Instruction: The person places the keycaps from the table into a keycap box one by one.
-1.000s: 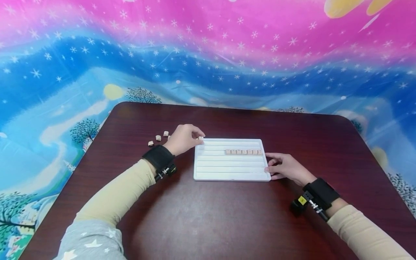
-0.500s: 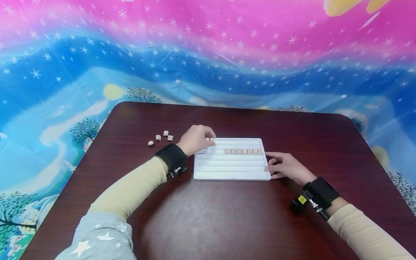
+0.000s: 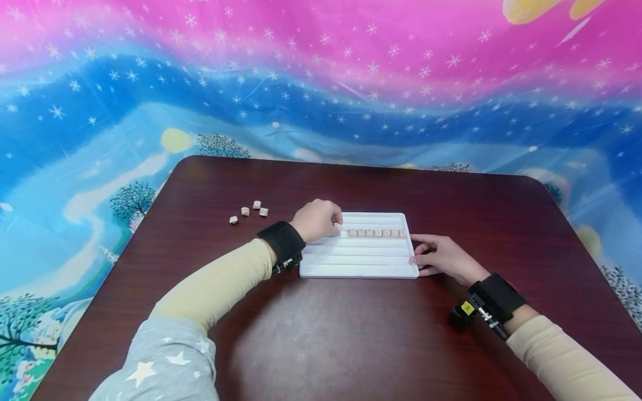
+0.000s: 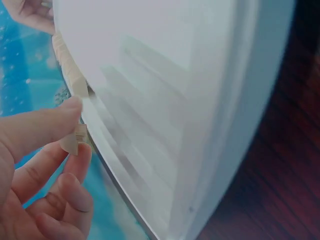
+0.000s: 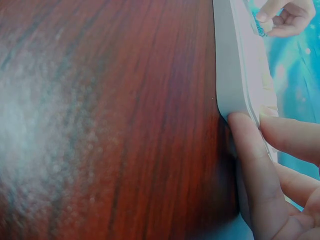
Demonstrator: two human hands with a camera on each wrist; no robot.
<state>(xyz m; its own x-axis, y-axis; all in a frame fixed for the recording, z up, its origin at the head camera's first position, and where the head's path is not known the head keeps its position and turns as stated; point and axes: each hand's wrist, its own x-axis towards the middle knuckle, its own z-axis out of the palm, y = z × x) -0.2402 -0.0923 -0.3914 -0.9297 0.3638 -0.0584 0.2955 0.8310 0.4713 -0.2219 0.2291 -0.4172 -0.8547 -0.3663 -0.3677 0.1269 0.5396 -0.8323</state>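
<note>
My left hand [image 3: 315,220] pinches a small beige keycap [image 4: 72,142] between thumb and fingers, over the left part of a white ridged tray [image 3: 358,260]. In the left wrist view the keycap's underside is partly exposed. To its right, a row of keycaps [image 3: 377,233] stands side by side in one of the tray's upper slots, reaching the right wall. With its thumb and fingers at the tray's right edge, my right hand [image 3: 442,256] grips the rim. The right wrist view has these fingers [image 5: 252,155] against the tray's corner.
Several loose keycaps [image 3: 245,211] lie on the dark wooden table [image 3: 321,334], left of the tray. A patterned cloth [image 3: 321,83] hangs behind the table's far edge. Each wrist carries a black strap [image 3: 282,244] with a camera.
My left hand has moved right and slightly toward me, carrying the keycap from the tray's upper left corner to near the row's left end. The right hand stays at the tray's edge.
</note>
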